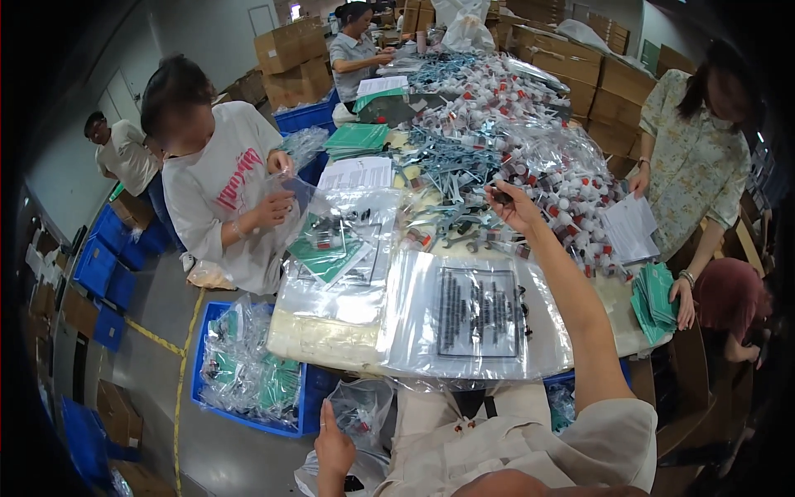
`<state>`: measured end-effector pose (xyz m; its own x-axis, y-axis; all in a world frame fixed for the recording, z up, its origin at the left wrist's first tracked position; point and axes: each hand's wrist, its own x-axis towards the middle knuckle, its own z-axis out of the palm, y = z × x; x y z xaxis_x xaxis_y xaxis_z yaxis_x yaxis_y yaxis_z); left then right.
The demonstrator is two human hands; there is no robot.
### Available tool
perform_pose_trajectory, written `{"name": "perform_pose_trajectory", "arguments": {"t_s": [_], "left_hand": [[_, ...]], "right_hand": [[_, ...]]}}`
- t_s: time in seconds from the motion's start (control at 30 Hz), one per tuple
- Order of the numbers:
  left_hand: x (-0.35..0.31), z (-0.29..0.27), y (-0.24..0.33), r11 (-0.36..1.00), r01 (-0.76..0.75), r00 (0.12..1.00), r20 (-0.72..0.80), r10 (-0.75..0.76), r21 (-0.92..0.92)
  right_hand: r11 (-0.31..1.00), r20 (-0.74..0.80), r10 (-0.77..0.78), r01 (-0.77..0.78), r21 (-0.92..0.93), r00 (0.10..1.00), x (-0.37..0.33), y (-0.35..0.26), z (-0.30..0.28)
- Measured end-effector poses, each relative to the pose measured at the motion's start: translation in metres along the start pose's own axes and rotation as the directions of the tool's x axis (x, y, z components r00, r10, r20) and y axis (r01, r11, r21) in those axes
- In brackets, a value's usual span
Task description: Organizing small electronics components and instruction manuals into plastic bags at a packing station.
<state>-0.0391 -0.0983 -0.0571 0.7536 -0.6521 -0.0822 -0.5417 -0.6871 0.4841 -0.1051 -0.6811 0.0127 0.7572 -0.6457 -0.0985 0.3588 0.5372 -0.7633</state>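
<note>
My right hand (517, 210) reaches over the table, its fingers closed round a small dark piece whose kind I cannot make out. Beneath and beside it lie metal wrenches (464, 219) and a heap of small transparent bottles with red and white parts (571, 211). Low at the table's front edge, my left hand (334, 443) grips a transparent plastic bag (364, 414) with some small contents. A stack of flat transparent bags with a black printed frame (406, 290) lies on the table before me, with a few small dark pieces (523, 311) on it.
A blue bin (199, 377) of filled bags stands on the floor at left. Across the left corner a person (224, 182) handles a bag; green booklets (319, 253) lie nearby. At right another person (691, 157) holds papers (629, 228) and green booklets (654, 302).
</note>
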Motion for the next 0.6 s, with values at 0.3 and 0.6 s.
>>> {"name": "perform_pose_trajectory", "arguments": {"t_s": [0.3, 0.6], "left_hand": [[0.0, -0.001, 0.001, 0.999, 0.052, 0.998, 0.045, -0.052, 0.002], [0.006, 0.0, 0.005, 1.0, 0.009, 0.998, 0.059, -0.009, 0.002]], "right_hand": [[-0.32, 0.085, -0.334, -0.028, -0.947, 0.939, 0.036, 0.032, -0.023], [-0.492, 0.096, -0.307, -0.072, -0.868, 0.947, 0.042, 0.036, -0.002]]}}
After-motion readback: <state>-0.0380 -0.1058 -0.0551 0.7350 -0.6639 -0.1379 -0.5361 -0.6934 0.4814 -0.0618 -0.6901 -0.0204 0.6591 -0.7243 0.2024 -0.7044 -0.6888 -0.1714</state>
